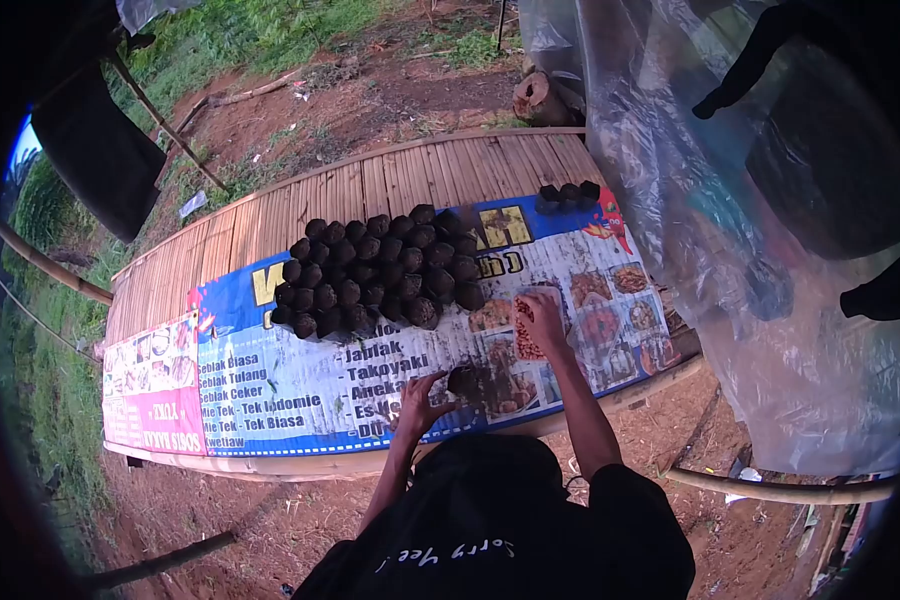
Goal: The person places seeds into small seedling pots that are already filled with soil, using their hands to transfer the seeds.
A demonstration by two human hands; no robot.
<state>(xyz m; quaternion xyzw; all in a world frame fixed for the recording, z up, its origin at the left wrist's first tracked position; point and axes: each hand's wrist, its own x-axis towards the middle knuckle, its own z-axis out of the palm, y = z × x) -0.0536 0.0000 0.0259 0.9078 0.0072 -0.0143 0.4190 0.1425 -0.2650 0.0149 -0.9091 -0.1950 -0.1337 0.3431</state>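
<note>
My right hand (544, 328) reaches over a shallow tray (562, 300) of reddish-brown seeds (526, 346) that look like peanuts. Its fingers are drawn together down at the seeds, and what they pinch is hidden. Beside a single black seedling bag (462, 382) filled with dark soil, my left hand (420, 406) rests at the banner with thumb and fingers apart. The bag stands upright just right of those fingertips. A large cluster of similar soil-filled bags (370, 268) stands packed together farther back on the left.
A printed banner (270, 355) covers much of a bamboo-slat table (370, 185). Several black bags (568, 196) stand at the back right. Clear plastic sheeting (660, 200) hangs along the right side. A bamboo pole (785, 488) crosses the lower right, with bare soil around the table.
</note>
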